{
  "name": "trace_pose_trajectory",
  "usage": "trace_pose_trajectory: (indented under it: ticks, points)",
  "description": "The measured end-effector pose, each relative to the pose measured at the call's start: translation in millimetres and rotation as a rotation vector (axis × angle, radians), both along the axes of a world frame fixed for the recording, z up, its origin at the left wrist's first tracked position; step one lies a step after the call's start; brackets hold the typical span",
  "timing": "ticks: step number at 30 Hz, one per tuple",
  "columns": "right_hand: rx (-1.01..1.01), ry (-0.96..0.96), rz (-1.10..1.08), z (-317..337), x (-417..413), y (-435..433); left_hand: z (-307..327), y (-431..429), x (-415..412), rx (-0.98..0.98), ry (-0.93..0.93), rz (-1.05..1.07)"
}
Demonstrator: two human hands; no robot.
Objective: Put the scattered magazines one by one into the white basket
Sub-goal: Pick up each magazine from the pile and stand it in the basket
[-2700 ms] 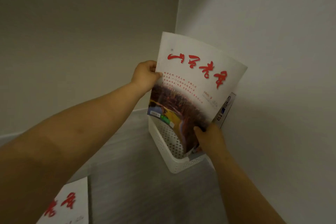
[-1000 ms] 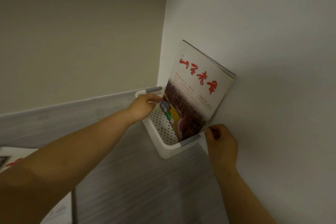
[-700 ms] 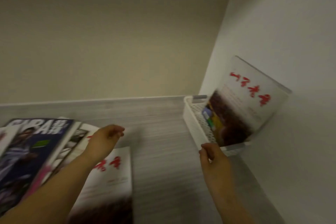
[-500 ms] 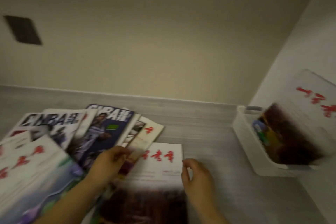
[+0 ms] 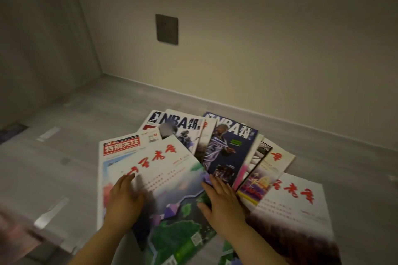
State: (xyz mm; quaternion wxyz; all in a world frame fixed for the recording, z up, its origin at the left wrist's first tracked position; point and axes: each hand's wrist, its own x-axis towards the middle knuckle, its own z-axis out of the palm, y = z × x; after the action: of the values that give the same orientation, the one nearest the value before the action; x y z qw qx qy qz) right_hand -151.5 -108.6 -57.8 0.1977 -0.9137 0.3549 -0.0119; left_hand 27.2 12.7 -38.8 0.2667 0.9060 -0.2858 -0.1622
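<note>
A person's left hand (image 5: 125,197) and right hand (image 5: 223,199) lie flat, fingers spread and gripping nothing, on either edge of a white magazine with red calligraphy and a green map cover (image 5: 170,183) atop a fanned pile on a grey floor (image 5: 75,118). Beyond the fingertips sit two NBA magazines, one white-topped (image 5: 178,127) and one dark blue (image 5: 228,148), while a red-banner magazine (image 5: 116,153) pokes out under the left hand. Right of the right hand lies another red-lettered magazine (image 5: 297,206); the white basket is out of view.
</note>
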Motion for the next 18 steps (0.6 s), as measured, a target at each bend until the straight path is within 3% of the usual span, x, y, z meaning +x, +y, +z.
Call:
trace_pose_trajectory:
  ticks: [5,11,13,18]
  points:
    - [-0.036,0.086,-0.047,-12,11,4,1,2,24,-0.255,0.314,0.246]
    - [-0.031,0.097,-0.094,-13,14,5,16,12,48,-0.597,1.023,0.644]
    - [-0.02,0.087,-0.107,-14,15,6,19,12,49,-0.583,1.111,0.582]
    - [0.056,0.003,-0.195,-9,16,8,28,2,39,-0.633,1.048,0.299]
